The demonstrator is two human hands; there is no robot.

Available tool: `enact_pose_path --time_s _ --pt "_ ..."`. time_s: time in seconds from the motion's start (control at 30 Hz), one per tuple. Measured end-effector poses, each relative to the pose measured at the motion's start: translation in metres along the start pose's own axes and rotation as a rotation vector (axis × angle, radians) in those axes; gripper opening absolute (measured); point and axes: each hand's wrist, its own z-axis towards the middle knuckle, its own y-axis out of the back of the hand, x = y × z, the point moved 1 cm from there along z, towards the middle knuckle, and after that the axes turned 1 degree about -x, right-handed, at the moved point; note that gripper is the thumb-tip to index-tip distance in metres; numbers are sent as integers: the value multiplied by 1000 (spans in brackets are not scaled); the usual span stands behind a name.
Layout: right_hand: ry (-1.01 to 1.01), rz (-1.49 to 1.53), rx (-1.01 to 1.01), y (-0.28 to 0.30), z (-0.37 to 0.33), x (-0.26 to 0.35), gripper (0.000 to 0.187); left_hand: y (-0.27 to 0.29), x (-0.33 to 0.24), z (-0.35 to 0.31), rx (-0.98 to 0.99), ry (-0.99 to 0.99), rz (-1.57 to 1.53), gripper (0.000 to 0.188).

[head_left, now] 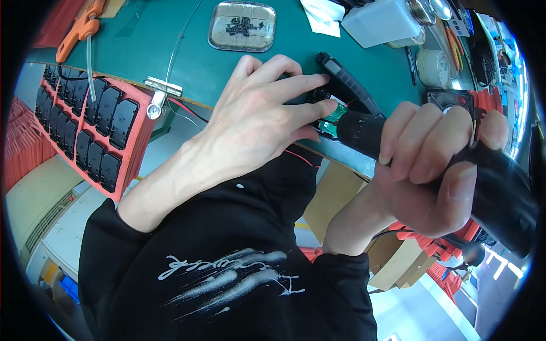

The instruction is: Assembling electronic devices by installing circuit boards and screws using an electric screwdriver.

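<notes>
In my right hand (426,165) is a black electric screwdriver (363,134), its thick barrel wrapped by my fingers. The screwdriver's front end meets a green circuit board (327,128), hiding the tip. Beneath that board lies a black plastic housing, mostly covered by my hands. My left hand (244,125) steadies the housing at the bench edge, fingertips pressed on it and the board. Just beyond, a long black casing half (354,84) is tilted beside the board. A metal tray (217,41) holds small dark screws on the green mat.
Red foam trays (128,165) of black housings stand left of the bench. An orange glue gun (77,37) lies at the far left, near a metal clip (162,88) with wires. A white bottle (380,23), a round white container (433,68) and hand tools crowd the right.
</notes>
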Motion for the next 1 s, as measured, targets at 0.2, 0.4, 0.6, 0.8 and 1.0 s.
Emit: enact_pose_path --time_s 0.2,0.4,0.6,0.8,1.0 --pt "13 -14 -73 -10 -1 -8 31 0 1 -2 -5 -12 11 49" --pt "15 -25 -78 -10 0 -8 29 -1 0 -2 -11 -15 0 48" --pt "-8 -59 -20 -5 -1 2 40 -2 0 -2 -11 -36 9 48" --pt "41 1 -179 2 6 29 37 3 -1 0 2 -21 26 50" --pt "79 72 -206 28 29 31 25 16 -10 -7 -70 27 -12 50"
